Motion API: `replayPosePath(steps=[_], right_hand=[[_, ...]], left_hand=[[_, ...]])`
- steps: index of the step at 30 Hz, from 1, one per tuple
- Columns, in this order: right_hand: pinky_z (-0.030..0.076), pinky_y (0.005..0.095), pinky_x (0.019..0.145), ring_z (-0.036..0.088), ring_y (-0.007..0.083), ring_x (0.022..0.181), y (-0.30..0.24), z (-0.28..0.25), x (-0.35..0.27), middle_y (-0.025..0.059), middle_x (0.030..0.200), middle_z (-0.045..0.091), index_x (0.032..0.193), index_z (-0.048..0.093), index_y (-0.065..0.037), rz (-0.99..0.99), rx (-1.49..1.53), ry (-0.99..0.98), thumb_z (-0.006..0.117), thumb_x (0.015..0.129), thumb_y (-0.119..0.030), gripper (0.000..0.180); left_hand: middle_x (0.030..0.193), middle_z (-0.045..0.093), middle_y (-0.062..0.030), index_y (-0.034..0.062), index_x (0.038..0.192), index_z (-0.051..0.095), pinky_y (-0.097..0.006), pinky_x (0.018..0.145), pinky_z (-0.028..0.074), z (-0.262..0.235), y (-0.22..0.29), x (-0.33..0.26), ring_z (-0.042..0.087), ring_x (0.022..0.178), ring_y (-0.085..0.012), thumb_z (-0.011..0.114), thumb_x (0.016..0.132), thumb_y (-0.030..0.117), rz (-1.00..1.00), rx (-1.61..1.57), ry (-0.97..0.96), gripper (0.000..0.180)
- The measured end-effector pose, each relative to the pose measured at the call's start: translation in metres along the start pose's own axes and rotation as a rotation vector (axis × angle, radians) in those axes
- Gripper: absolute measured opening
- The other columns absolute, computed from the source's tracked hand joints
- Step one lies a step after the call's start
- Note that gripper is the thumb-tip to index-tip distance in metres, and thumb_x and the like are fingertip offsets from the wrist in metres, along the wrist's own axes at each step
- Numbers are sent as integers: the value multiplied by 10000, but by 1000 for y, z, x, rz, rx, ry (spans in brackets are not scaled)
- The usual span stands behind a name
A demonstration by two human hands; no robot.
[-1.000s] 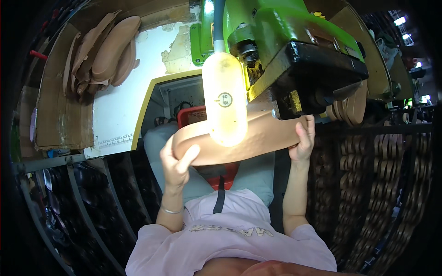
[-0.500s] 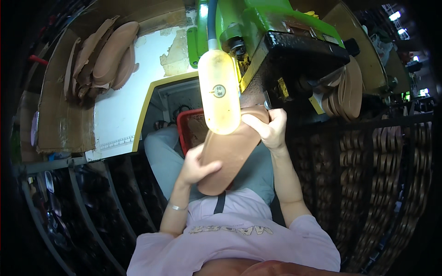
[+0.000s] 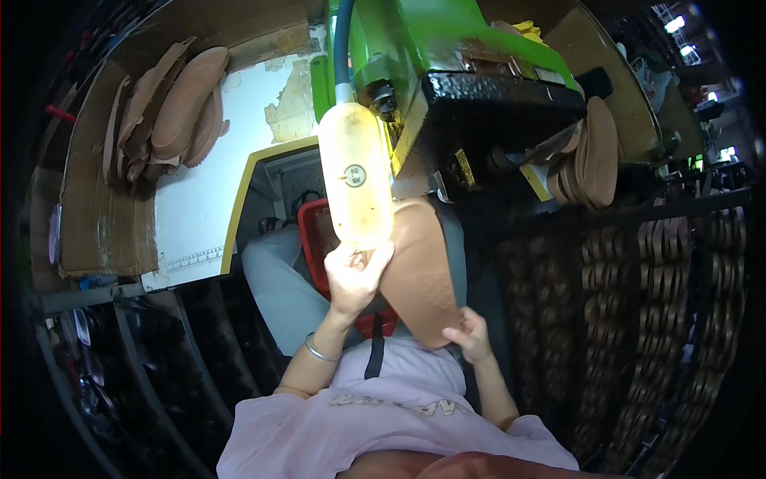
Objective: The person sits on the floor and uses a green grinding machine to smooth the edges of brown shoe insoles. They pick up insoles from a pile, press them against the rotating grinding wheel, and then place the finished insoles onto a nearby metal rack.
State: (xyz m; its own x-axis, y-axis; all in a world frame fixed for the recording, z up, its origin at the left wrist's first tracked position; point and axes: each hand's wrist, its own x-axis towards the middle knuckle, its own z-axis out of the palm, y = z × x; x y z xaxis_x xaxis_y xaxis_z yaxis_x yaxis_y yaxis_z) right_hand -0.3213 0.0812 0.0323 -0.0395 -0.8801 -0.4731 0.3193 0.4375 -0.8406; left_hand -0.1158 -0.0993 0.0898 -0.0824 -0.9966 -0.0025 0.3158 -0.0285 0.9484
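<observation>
A tan shoe sole (image 3: 419, 275) is held slantwise over my lap, its broad face up. My left hand (image 3: 355, 281) is closed on the sole's left edge, just under the lower end of a glowing lamp (image 3: 357, 168). The lamp covers part of the sole's far end and some of my left fingertips. My right hand (image 3: 471, 337) pinches the near right end of the sole, thumb on top and fingers partly hidden. Beyond the sole stands a green machine (image 3: 447, 48) with a black housing (image 3: 503, 100).
More tan soles (image 3: 187, 104) and trimmed scraps lie on a worn white table (image 3: 187, 207) at left, beside cardboard (image 3: 108, 215). Another stack of soles (image 3: 594, 160) sits at right. A red basket (image 3: 313, 231) is below. Racks (image 3: 606, 319) of soles line the right side.
The sole has come away from the machine and turned to slant the other way. My left hand moved up to its left edge; my right hand moved down to its near end.
</observation>
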Motion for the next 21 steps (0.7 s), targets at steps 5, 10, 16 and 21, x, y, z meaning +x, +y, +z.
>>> replayPosePath(steps=[5,10,16,21], right_hand=[[499,310,904,617,182,1005,-6,18,24,143,1112,603,1181,479,66,-3,-136,-84,715,789,-19,466],[466,309,951,570,184,1093,4,49,27,141,1168,571,1269,429,71,0,-6,-179,720,788,-27,571],[484,288,867,603,164,976,2,10,-8,119,1067,606,1142,494,51,-25,-38,23,738,760,-68,469],[481,273,795,604,138,878,-37,-41,-4,100,1007,622,1039,515,17,-307,51,223,711,771,-111,355]], left_hand=[[928,673,-83,-61,1000,641,-219,714,488,19,11,24,598,794,-76,707,817,40,44,86,-85,220],[851,662,-58,-44,956,647,-220,667,491,10,9,32,595,733,-79,733,789,28,56,159,-81,202],[900,672,-123,-76,993,607,-234,706,520,-7,-2,7,632,772,-121,695,808,-12,0,-11,-5,214],[925,677,-124,-83,1003,608,-236,719,529,4,3,0,644,797,-125,687,815,-23,-81,-111,-23,213]])
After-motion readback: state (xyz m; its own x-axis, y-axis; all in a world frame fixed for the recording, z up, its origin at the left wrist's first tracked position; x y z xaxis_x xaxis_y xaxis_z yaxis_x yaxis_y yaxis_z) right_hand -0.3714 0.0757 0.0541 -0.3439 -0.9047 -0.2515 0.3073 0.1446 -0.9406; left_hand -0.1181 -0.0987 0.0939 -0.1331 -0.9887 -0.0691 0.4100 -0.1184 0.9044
